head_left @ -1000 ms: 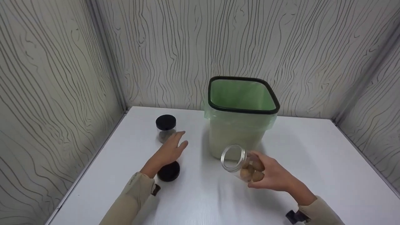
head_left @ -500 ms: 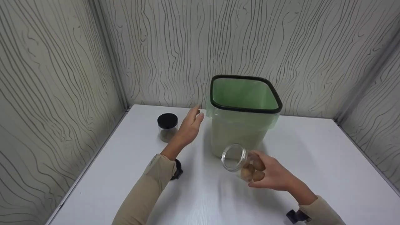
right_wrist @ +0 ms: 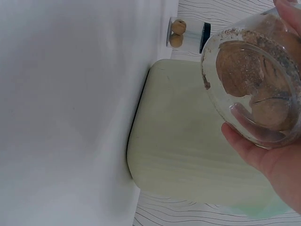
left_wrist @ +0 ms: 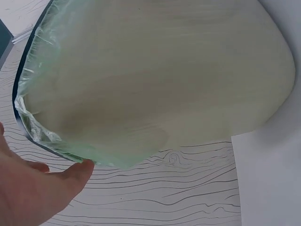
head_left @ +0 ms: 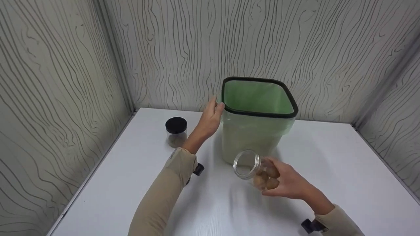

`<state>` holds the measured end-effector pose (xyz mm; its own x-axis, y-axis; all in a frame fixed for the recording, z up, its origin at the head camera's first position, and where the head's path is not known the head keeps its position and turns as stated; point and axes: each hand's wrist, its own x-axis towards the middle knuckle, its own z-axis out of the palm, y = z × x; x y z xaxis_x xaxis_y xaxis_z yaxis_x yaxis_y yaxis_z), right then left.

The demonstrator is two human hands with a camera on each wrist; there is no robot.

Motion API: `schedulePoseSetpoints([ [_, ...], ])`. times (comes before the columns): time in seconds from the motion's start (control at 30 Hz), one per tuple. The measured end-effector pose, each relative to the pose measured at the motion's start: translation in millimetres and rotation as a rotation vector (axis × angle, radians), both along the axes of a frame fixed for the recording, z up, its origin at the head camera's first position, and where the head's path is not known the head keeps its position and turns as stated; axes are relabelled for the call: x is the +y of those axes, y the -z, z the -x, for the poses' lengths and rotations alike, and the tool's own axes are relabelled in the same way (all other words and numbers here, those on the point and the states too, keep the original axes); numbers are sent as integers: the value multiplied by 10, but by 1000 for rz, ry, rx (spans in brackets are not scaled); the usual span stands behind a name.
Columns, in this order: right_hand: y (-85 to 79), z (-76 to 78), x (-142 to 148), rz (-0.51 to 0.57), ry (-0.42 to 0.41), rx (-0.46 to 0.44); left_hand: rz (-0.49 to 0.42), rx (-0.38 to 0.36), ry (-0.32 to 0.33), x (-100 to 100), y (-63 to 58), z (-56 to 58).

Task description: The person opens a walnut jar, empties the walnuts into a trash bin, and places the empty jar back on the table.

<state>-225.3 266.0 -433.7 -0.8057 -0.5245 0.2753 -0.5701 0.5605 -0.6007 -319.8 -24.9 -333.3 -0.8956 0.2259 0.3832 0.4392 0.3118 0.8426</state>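
Observation:
In the head view my right hand (head_left: 287,180) grips an open clear jar (head_left: 246,165) round its lower part, tilted with its mouth to the left. Several brown balls that look like walnuts (head_left: 272,183) lie at the bottom of it. My left hand (head_left: 210,119) is at the left rim of a pale bin (head_left: 249,137), fingers straight. A green bag (head_left: 254,96) lines the bin, under a black rim ring (head_left: 259,114). The left wrist view has the thumb (left_wrist: 80,174) at the bag's folded edge; I cannot tell whether it touches.
A second jar (head_left: 176,135) with a black lid (head_left: 176,125) stands on the white table (head_left: 115,170), left of the bin. The right wrist view shows brown balls (right_wrist: 177,33) inside it. A patterned wall (head_left: 183,49) rises behind the bin.
My left hand has moved right and away from me, from near the lidded jar to the bin's rim. Its forearm now mostly hides the loose black lid. My right hand stays with the jar.

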Motion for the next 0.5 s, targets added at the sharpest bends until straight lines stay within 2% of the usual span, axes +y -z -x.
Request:
schedulePoseSetpoints([
  [0.2, -78, -40, 14, 8, 8, -10, 43, -21, -11, 121, -36, 61],
  [0.5, -193, -51, 97, -8, -3, 69, 52, -33, -39, 231, -39, 110],
])
